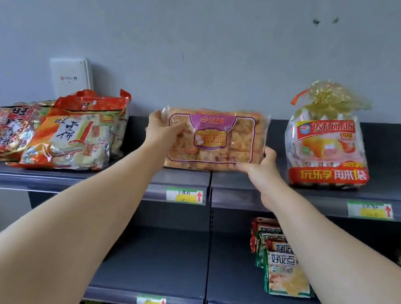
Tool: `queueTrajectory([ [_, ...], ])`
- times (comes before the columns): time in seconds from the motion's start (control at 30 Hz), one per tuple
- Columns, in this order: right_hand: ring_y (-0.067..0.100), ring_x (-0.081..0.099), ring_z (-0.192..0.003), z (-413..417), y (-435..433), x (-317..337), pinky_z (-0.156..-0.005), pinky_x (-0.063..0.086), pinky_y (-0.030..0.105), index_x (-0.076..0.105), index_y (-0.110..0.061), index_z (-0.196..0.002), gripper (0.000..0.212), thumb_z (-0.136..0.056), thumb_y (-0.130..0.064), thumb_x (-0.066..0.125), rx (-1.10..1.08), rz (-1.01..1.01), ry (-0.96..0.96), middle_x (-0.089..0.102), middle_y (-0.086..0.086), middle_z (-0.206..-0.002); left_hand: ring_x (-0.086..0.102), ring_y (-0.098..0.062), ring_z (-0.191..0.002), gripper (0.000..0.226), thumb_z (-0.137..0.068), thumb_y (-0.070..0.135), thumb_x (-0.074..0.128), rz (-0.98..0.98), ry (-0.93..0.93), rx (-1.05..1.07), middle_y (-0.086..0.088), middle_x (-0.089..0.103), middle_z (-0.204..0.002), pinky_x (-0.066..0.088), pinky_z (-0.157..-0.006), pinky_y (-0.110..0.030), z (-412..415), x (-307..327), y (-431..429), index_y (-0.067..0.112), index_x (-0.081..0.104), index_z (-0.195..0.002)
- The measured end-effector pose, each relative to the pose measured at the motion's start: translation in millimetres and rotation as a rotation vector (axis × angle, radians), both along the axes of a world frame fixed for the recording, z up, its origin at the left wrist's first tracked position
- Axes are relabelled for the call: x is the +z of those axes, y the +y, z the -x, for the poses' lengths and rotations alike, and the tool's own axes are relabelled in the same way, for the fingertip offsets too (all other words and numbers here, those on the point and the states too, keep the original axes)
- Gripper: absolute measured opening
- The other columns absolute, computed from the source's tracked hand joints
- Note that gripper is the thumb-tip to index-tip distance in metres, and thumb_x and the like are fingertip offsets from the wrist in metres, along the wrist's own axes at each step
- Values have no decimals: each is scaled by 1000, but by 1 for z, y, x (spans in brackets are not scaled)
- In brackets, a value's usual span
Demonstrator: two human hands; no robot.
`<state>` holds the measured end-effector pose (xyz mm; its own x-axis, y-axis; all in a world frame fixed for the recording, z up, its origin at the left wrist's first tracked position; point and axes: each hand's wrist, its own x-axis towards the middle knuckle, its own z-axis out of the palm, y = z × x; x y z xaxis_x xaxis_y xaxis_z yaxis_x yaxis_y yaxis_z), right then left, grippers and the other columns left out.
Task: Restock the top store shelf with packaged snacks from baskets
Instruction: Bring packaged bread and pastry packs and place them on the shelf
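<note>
A clear packet of orange-brown pastries with a purple label (218,139) stands on its long edge on the dark top shelf (181,179), near the seam between two shelf sections. My left hand (161,132) grips its upper left side. My right hand (260,166) holds its lower right corner from below. Both arms reach up from the bottom of the view. No basket is in view.
Red and orange rice-cracker bags (53,131) lie at the shelf's left, a white box (71,78) behind them. A gold-tied bag of cakes (326,144) stands at the right. On the shelf below, green-and-red cookie boxes (279,260) stand at the right. Price tags (185,195) line the shelf edges.
</note>
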<state>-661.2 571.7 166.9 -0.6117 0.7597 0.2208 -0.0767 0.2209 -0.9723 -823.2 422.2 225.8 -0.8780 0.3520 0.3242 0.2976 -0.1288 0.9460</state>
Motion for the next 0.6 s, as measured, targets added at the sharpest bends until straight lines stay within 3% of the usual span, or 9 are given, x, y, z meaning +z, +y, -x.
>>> queueTrajectory([
  [0.13, 23, 59, -106, 34, 9, -10, -94, 49, 42, 52, -32, -117, 59, -64, -45, 74, -21, -197, -365, 65, -7, -109, 63, -25, -108, 63, -81, 11, 75, 253, -26, 32, -7, 61, -123, 56, -88, -39, 36, -25, 18, 18, 38, -132],
  [0.2, 26, 57, -106, 40, 10, -16, -94, 48, 47, 52, -29, -114, 54, -64, -40, 70, -81, -284, -459, 63, -1, -111, 56, -24, -114, 59, -91, 14, 65, 303, 6, 152, -4, 55, -124, 46, -85, -31, 37, -40, 22, 14, 35, -142],
  [0.3, 27, 55, -113, 35, 0, -14, -96, 48, 44, 49, -21, -125, 53, -77, -23, 70, -196, -304, -398, 59, 2, -123, 50, -25, -125, 60, -87, 23, 67, 191, 136, 325, -3, 51, -133, 43, -93, -31, 37, -52, 27, 12, 41, -139],
  [0.37, 25, 54, -113, 28, -4, -13, -90, 47, 36, 52, -15, -128, 47, -83, -16, 68, -221, -319, -326, 58, 1, -121, 46, -23, -129, 57, -85, 26, 66, 151, 218, 385, -2, 50, -138, 42, -102, -36, 28, -53, 28, 15, 45, -137],
  [0.43, 24, 52, -115, 17, -9, -14, -85, 42, 33, 54, -12, -128, 43, -87, -10, 64, -224, -350, -280, 56, 3, -125, 45, -22, -129, 47, -88, 21, 63, 169, 290, 394, 0, 51, -136, 42, -102, -37, 11, -53, 30, 17, 49, -133],
  [0.5, 22, 49, -121, 3, -14, -19, -85, 39, 28, 54, -15, -130, 45, -86, -7, 63, -228, -413, -265, 52, 2, -134, 49, -19, -123, 43, -85, 8, 62, 205, 327, 352, 5, 55, -131, 46, -96, -37, -11, -56, 30, 21, 53, -125],
  [0.6, 20, 46, -128, -22, -18, -32, -89, 37, 26, 49, -20, -138, 52, -89, -11, 62, -197, -512, -331, 43, -1, -145, 56, -14, -98, 43, -82, -2, 55, 257, 293, 240, 8, 58, -122, 47, -75, -29, -48, -64, 27, 23, 59, -116],
])
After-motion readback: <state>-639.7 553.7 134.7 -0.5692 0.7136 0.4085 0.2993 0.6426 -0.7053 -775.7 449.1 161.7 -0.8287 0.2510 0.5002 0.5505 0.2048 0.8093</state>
